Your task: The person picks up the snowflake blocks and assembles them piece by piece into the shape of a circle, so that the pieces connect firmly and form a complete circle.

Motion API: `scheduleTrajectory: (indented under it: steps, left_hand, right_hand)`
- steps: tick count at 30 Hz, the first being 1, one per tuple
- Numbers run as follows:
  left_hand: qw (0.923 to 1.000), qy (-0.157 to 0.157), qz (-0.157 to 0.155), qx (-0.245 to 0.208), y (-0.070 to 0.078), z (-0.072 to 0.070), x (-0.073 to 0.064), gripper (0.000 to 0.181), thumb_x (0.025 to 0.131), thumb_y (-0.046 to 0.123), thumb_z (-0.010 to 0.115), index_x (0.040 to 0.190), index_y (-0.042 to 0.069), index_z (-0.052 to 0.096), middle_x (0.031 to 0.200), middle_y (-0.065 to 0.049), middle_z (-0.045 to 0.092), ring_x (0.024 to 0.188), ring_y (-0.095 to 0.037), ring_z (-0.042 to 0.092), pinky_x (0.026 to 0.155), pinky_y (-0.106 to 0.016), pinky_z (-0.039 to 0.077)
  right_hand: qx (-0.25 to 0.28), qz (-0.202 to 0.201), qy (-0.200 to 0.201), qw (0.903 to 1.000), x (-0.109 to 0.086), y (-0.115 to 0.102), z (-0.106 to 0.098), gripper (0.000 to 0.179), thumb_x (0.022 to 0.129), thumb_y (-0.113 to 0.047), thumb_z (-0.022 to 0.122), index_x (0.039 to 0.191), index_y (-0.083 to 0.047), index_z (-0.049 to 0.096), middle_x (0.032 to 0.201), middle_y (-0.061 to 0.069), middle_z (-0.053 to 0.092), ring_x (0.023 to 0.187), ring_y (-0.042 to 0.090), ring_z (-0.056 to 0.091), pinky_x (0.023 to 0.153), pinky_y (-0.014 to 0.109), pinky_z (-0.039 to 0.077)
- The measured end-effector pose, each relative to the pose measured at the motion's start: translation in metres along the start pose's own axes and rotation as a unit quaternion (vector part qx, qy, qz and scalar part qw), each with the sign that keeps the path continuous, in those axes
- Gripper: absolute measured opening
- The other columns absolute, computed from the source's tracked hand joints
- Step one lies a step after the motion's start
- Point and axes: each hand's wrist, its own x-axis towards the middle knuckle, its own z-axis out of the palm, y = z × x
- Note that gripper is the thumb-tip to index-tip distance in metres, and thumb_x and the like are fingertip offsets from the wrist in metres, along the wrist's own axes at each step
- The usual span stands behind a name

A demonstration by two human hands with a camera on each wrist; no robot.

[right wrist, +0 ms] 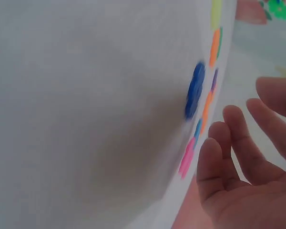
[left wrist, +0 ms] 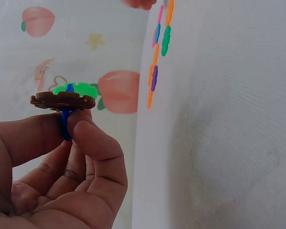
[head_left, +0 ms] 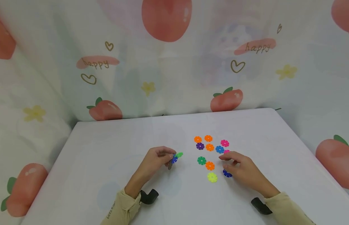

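Observation:
My left hand (head_left: 157,158) pinches a blue notched disc (left wrist: 65,128) between thumb and finger, raised over the white table. A brown notched disc (left wrist: 62,101) and a bright green one (left wrist: 88,90) are joined to it. My right hand (head_left: 243,168) hovers at the right of the loose discs, fingers relaxed and apart, holding nothing. Below its thumb lies a dark blue disc (head_left: 227,173), partly covered by the hand in the head view. A pink disc (head_left: 226,152) peeks out just beyond its fingertips.
Between the hands lie several flat discs: orange (head_left: 210,166), green (head_left: 201,160), yellow (head_left: 212,177), purple (head_left: 200,146), lighter blue (head_left: 220,149) and another pink (head_left: 225,143). The white table (head_left: 121,134) ends at a fruit-patterned cloth (head_left: 185,78) behind.

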Motion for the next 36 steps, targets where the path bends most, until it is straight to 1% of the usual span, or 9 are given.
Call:
scheduleTrajectory:
  steps: [4, 9, 11, 14, 18, 23, 25, 29, 36]
  left_hand:
    - [1.0, 0.005, -0.001, 0.001, 0.0, -0.002, -0.001, 0.018, 0.104, -0.001, 0.063, 0.118, -0.007, 0.074, 0.096, -0.012, 0.076, 0.078, -0.019, 0.065, 0.078, -0.033, 0.055]
    - [0.9999, 0.015, -0.002, 0.008, 0.0, -0.003, -0.002, 0.018, 0.105, 0.001, 0.063, 0.118, -0.006, 0.074, 0.097, -0.01, 0.075, 0.078, -0.02, 0.065, 0.078, -0.035, 0.056]
    - [0.9998, 0.016, -0.003, 0.01, 0.0, -0.004, -0.002, 0.018, 0.105, 0.002, 0.063, 0.118, -0.006, 0.075, 0.096, -0.01, 0.074, 0.078, -0.02, 0.064, 0.079, -0.037, 0.056]
    - [0.9998, 0.016, -0.003, 0.008, -0.001, -0.004, -0.001, 0.018, 0.105, 0.001, 0.064, 0.118, -0.005, 0.075, 0.095, -0.009, 0.074, 0.077, -0.02, 0.064, 0.079, -0.038, 0.056]
    - [0.9999, 0.012, 0.0, -0.002, -0.001, -0.004, 0.0, 0.019, 0.104, 0.0, 0.063, 0.118, -0.007, 0.074, 0.095, -0.01, 0.074, 0.078, -0.019, 0.064, 0.078, -0.033, 0.055]
    - [0.9999, 0.007, 0.004, -0.012, -0.001, -0.002, 0.0, 0.02, 0.104, -0.001, 0.063, 0.119, -0.008, 0.073, 0.095, -0.011, 0.075, 0.078, -0.019, 0.064, 0.077, -0.03, 0.055]
    - [0.9999, 0.007, 0.003, -0.01, -0.001, -0.002, 0.0, 0.019, 0.104, -0.001, 0.063, 0.119, -0.008, 0.073, 0.095, -0.011, 0.075, 0.077, -0.019, 0.064, 0.077, -0.03, 0.054]
    - [0.9999, 0.011, -0.001, 0.004, -0.001, 0.001, 0.0, 0.019, 0.104, 0.0, 0.063, 0.118, -0.006, 0.075, 0.097, -0.01, 0.075, 0.078, -0.019, 0.064, 0.078, -0.031, 0.054]
    - [0.9994, 0.015, -0.001, 0.033, -0.004, 0.004, 0.002, 0.017, 0.104, 0.002, 0.065, 0.117, -0.003, 0.076, 0.1, -0.008, 0.076, 0.08, -0.018, 0.065, 0.076, -0.031, 0.054]
  right_hand:
    - [-0.044, -0.009, -0.017, 0.9988, -0.005, 0.011, -0.01, 0.03, 0.09, -0.004, 0.082, 0.12, -0.007, 0.078, 0.117, 0.003, 0.071, 0.111, 0.029, 0.064, 0.086, 0.033, 0.057]
    - [-0.035, 0.017, -0.077, 0.9962, -0.005, 0.017, -0.014, 0.033, 0.089, -0.012, 0.087, 0.12, -0.009, 0.077, 0.118, 0.003, 0.067, 0.117, 0.032, 0.058, 0.092, 0.046, 0.056]
    - [-0.04, 0.023, -0.094, 0.9945, -0.003, 0.017, -0.014, 0.032, 0.088, -0.012, 0.087, 0.118, -0.009, 0.077, 0.118, 0.004, 0.065, 0.117, 0.033, 0.056, 0.093, 0.049, 0.056]
    - [-0.06, 0.021, -0.102, 0.9927, 0.0, 0.015, -0.012, 0.028, 0.086, -0.009, 0.088, 0.112, -0.009, 0.076, 0.114, 0.005, 0.062, 0.115, 0.032, 0.054, 0.091, 0.048, 0.057]
    - [-0.073, 0.024, -0.104, 0.9916, 0.003, 0.013, -0.01, 0.028, 0.086, -0.006, 0.088, 0.107, -0.006, 0.069, 0.106, 0.003, 0.06, 0.106, 0.027, 0.055, 0.087, 0.042, 0.057]
    - [-0.032, 0.038, -0.097, 0.994, 0.005, 0.011, -0.007, 0.025, 0.09, 0.0, 0.083, 0.102, -0.006, 0.062, 0.092, 0.0, 0.061, 0.088, 0.02, 0.058, 0.075, 0.028, 0.054]
    - [-0.009, 0.039, -0.088, 0.9953, 0.006, 0.009, -0.005, 0.022, 0.091, 0.002, 0.08, 0.1, -0.006, 0.062, 0.089, 0.0, 0.061, 0.084, 0.02, 0.059, 0.071, 0.025, 0.054]
    - [0.032, 0.033, -0.069, 0.9966, 0.01, 0.005, -0.001, 0.017, 0.093, 0.004, 0.077, 0.102, -0.004, 0.064, 0.094, 0.002, 0.065, 0.085, 0.02, 0.062, 0.073, 0.024, 0.056]
    - [0.107, 0.028, -0.065, 0.9917, 0.02, -0.004, 0.009, 0.016, 0.096, 0.0, 0.076, 0.112, -0.002, 0.072, 0.099, 0.006, 0.07, 0.086, 0.023, 0.067, 0.072, 0.027, 0.059]
